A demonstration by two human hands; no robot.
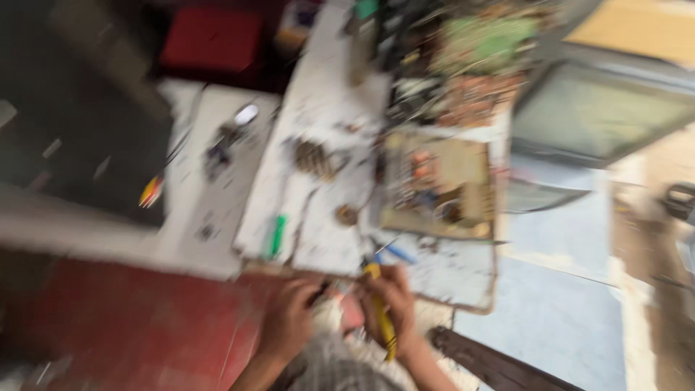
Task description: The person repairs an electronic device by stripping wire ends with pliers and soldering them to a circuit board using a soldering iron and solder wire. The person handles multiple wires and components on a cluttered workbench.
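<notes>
Yellow-handled tool (pixel 381 308) sits clenched in the right hand (pixel 391 304) at the near edge of the white, littered worktable (pixel 326 130). Left hand (pixel 289 318) pinches something small and dark, blurred. Beyond lies a shallow tan tray (pixel 470 170) holding brown and orange parts.

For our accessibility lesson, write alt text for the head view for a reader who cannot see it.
Blurred view down at a person's two hands at the edge of a cluttered white worktable: the right hand grips a yellow-handled tool, the left hand pinches something small beside it. A brown circuit board lies just beyond.
</notes>
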